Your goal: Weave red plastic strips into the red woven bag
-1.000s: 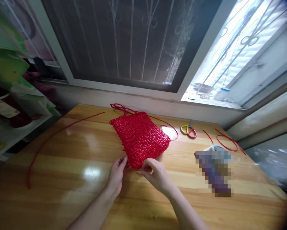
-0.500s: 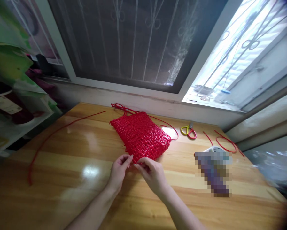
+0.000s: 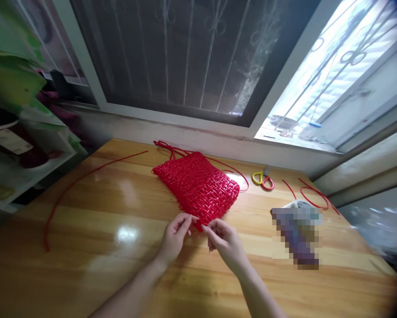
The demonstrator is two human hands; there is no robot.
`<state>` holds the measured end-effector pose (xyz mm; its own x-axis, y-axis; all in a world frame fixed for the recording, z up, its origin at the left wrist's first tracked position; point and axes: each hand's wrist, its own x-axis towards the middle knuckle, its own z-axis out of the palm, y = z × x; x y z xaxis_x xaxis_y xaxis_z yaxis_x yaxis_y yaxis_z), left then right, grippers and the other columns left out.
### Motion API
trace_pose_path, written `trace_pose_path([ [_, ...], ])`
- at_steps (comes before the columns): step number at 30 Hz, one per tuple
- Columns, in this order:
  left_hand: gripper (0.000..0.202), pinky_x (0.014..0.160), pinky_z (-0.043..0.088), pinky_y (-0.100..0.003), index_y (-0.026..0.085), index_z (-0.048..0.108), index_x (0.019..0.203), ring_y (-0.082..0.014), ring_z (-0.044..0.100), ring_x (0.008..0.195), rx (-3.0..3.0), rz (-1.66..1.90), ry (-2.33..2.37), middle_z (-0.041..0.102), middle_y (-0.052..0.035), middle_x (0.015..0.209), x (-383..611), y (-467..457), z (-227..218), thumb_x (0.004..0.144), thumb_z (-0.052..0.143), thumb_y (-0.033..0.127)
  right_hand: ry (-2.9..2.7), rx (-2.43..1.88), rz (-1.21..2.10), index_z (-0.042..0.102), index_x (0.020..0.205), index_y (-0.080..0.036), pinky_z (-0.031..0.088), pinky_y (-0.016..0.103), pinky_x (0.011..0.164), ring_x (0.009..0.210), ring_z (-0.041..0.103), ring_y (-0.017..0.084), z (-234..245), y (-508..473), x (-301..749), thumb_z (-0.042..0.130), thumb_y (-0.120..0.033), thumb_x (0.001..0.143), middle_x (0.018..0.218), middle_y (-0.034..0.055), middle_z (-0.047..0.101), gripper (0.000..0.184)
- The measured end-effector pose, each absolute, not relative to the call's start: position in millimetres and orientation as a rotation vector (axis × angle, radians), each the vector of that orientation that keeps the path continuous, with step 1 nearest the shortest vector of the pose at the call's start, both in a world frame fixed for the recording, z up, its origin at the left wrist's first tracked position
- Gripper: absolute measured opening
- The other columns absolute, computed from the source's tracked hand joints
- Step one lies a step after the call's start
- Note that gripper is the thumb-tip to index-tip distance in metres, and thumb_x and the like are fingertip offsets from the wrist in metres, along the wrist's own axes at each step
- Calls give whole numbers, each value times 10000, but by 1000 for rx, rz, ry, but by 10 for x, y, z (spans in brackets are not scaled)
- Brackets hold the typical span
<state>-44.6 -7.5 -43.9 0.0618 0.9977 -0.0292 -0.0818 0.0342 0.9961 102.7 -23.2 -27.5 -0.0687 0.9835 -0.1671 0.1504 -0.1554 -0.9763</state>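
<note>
Wooden table (image 3: 85, 265) beneath barred window (image 3: 185, 57)

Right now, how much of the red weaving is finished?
Most of it looks woven: the red panel lies as a tight mesh on the table. In hand: left hand and right hand have fingertips at its near corner. To do, probably: loose cords trail from its far edge, uncut, with scissors lying beside.

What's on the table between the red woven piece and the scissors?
Head view: a thin red cord curves over bare table between the red woven piece and the scissors.
</note>
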Motion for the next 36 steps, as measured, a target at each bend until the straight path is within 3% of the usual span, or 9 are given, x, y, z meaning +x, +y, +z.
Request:
trace_pose_path([
  [5,207,726,463,-249,196,628,955,-155,562,836,1605,1251,1196,592,-62,921,-454,-166,-533,797,496,220,-1023,-1300,1397,536,699,-159,374,198,383,353,445,73,-325,-188,1115,640,-522,680,416,-47,503,378],
  [9,203,682,473,-239,201,589,973,-135,573,747,1744,1230,1282,594,-45,882,-443,-207,-567,792,497,197,-1074,-1255,1357,560,758,-164,396,206,403,385,461,82,-366,-175,1111,633,-480,706,449,-49,501,329],
  [13,167,658,475,-240,200,578,941,-138,576,743,1779,1178,1321,596,-38,857,-441,-196,-546,785,522,221,-1529,-1278,1176,604,858,-186,435,225,494,507,527,112,-366,-237,1077,600,-378,765,577,-10,562,214],
  [19,169,698,477,-267,193,549,944,-147,566,770,1859,1212,1406,578,-39,860,-385,-134,-581,782,549,241,-1687,-1328,1059,587,799,-187,394,208,498,530,509,111,-343,-280,1129,456,-358,859,601,2,550,223],
  [22,222,781,474,-317,195,540,959,-181,555,883,1930,1273,1463,550,-61,938,-326,-105,-620,758,592,273,-1618,-1399,985,541,652,-177,332,211,476,494,419,97,-338,-271,1176,487,-369,838,532,-21,456,273],
  [25,398,911,412,-412,201,487,1099,-240,477,1079,2045,1353,1517,479,-104,1107,-303,-48,-596,737,622,294,-1547,-1418,918,454,549,-177,297,218,485,513,363,95,-338,-253,1223,508,-344,816,536,-31,371,320],
  [28,602,1024,258,-510,208,381,1256,-302,266,1280,2313,1267,1413,345,-139,1317,-336,78,-502,721,633,320,-1557,-1408,879,389,513,-179,302,224,509,549,377,100,-353,-238,1264,501,-289,798,591,-22,373,326],
  [32,692,1051,94,-569,218,342,1321,-331,128,1335,2700,936,1130,214,-139,1438,-365,292,-420,707,632,356,-1604,-1483,793,303,504,-187,287,225,499,534,356,91,-388,-239,1274,496,-221,764,624,-22,369,326],
  [36,689,1060,77,-552,202,296,1355,-304,114,1345,2804,881,1136,200,-145,1452,-307,410,-488,740,598,269,-1629,-1533,711,285,508,-189,279,225,496,529,355,93,-415,-249,1248,473,-212,763,610,-27,345,318],
])
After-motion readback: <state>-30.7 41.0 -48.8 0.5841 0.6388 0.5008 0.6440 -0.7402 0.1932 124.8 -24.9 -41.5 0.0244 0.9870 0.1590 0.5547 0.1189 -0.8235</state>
